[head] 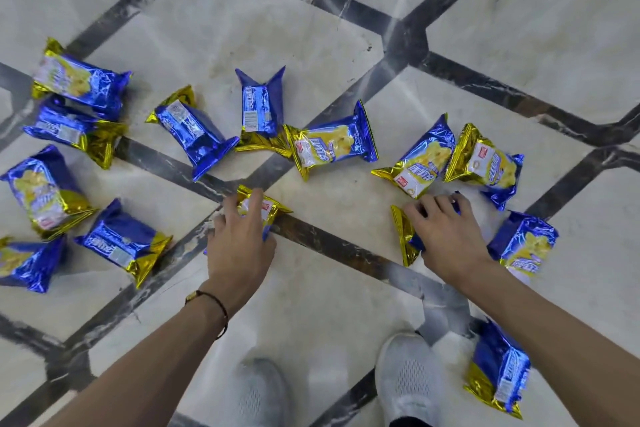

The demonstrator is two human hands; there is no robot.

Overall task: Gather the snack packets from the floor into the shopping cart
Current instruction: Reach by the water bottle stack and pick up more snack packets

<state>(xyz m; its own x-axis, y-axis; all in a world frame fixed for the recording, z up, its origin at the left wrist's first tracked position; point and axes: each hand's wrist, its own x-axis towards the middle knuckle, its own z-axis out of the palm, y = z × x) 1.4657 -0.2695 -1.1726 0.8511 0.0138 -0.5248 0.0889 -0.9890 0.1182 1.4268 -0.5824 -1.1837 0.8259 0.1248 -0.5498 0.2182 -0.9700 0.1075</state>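
Several blue and gold snack packets lie scattered over the marble floor. My left hand (239,239) grips one packet (273,210) near the middle of the floor, fingers curled over its top. My right hand (443,232) grips another packet (403,236) to the right, covering most of it so only its gold end shows. Other packets lie close by: one (332,146) just beyond my left hand, two (420,159) (485,163) beyond my right hand, and one (526,246) to its right. No shopping cart is in view.
More packets cluster at the far left (79,83) (45,191) (124,243), and one lies by my right shoe (498,378). My white shoes (408,378) stand at the bottom edge. The floor (346,281) is pale marble with dark inlaid strips.
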